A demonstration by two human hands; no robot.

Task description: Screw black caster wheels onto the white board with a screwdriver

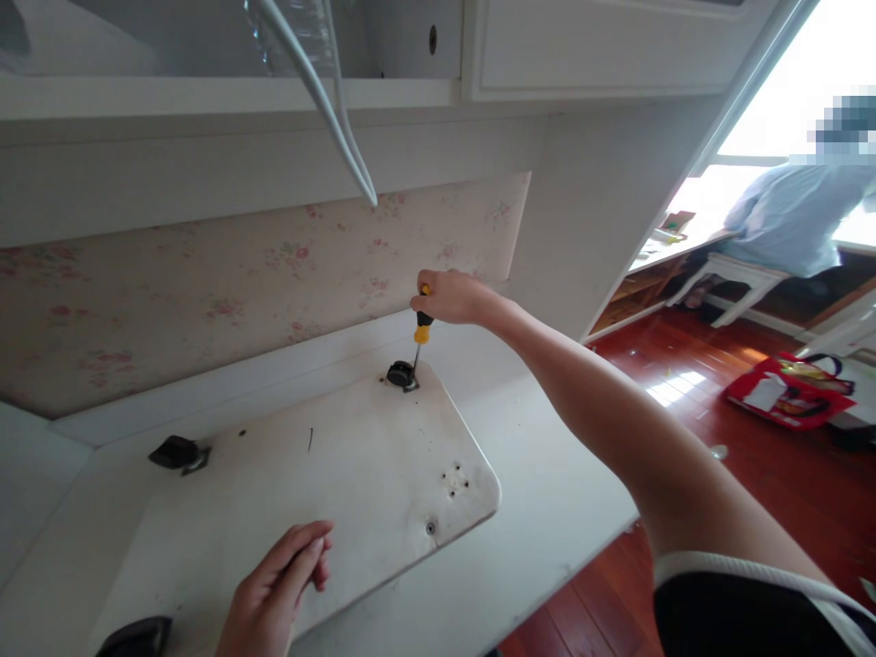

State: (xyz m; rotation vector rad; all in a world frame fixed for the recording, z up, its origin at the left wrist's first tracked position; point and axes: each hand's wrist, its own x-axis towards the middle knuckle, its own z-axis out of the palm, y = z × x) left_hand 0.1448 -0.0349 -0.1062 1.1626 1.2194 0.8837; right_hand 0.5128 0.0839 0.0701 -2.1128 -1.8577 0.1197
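My right hand (448,297) is closed round the yellow and black handle of a screwdriver (422,330). The tool stands nearly upright with its tip on a small black caster wheel (401,374) at the far corner of a white board (328,484). My left hand (277,589) rests on the board's near edge, fingers loosely curled and holding nothing. A second black caster (178,453) sits at the board's far left corner, and a third (137,637) shows at the bottom left. Several small screw holes (455,479) mark the right corner.
The board lies on a white desk surface (547,493) against a floral wall panel (260,274). White cabinets and a white hanger (328,109) hang overhead. On the right is a red wood floor with a red bag (787,392). Another person in a light blue shirt (794,219) sits by the window.
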